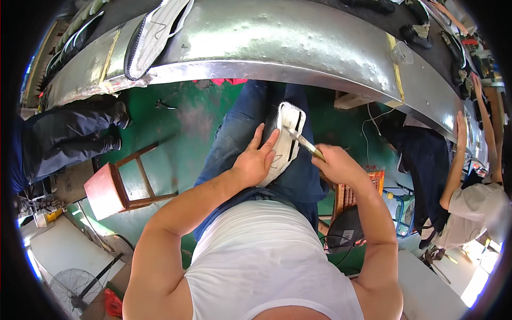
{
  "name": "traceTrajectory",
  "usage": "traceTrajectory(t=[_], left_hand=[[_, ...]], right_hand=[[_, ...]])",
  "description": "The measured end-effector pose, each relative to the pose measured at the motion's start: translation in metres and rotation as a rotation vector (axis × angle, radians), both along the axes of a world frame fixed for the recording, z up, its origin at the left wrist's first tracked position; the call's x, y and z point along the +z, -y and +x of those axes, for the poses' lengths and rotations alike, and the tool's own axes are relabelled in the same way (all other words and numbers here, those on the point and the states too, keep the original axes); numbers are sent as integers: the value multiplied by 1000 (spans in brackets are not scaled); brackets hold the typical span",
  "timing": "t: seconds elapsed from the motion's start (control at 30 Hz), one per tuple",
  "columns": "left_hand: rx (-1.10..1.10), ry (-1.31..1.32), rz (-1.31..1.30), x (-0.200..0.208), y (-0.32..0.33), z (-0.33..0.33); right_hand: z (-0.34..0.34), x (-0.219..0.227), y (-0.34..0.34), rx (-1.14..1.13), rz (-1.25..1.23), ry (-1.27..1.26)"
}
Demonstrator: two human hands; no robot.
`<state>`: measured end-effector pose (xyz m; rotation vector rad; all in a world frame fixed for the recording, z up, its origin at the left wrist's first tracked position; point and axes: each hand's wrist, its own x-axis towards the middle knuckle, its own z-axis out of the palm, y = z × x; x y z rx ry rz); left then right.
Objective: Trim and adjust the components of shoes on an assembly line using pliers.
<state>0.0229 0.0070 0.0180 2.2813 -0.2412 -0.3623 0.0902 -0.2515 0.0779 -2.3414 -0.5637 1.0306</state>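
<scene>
A shoe lies across my thighs with its pale, unfinished underside up and a dark edge along its left side. My left hand holds it from the left, fingers parted along its side and thumb near the pale surface. In my right hand, closed round the handle, is a hammer. The hammer's head is over the upper half of the shoe's underside; I cannot tell whether it touches. Another shoe, also pale underside up with a black stitched edge, lies on the metal bench ahead.
The metal bench curves across in front, its edge above my knees. Several dark shoes are on the belt behind it. A stool stands left, a fan lower left. Other people's legs and arms are at both sides.
</scene>
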Motion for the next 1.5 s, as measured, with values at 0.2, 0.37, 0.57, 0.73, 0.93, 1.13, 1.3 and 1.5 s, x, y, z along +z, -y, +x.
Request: traceTrajectory(t=[0.2,0.37,0.57,0.73,0.93,1.13,1.3,1.5], left_hand=[[-109,-227,226,31,8,14],[-203,-255,337,48,6,15],[243,-269,-135,5,-11,-37],[174,-107,-175,-3,-17,-38],[11,-292,37,68,-30,-6],[36,227,-405,153,-42,42],[131,33,-385,144,0,101],[109,-222,-571,5,-4,45]], right_hand=[[12,-30,-34,-51,20,357],[-9,-32,-28,-94,147,387],[-48,-19,-33,-107,312,338],[-62,-23,-24,-68,94,136],[-79,-29,3,-551,378,-69],[-83,-27,11,-786,590,-113],[-83,-31,14,-726,633,-133],[-76,-3,13,-416,345,-93]])
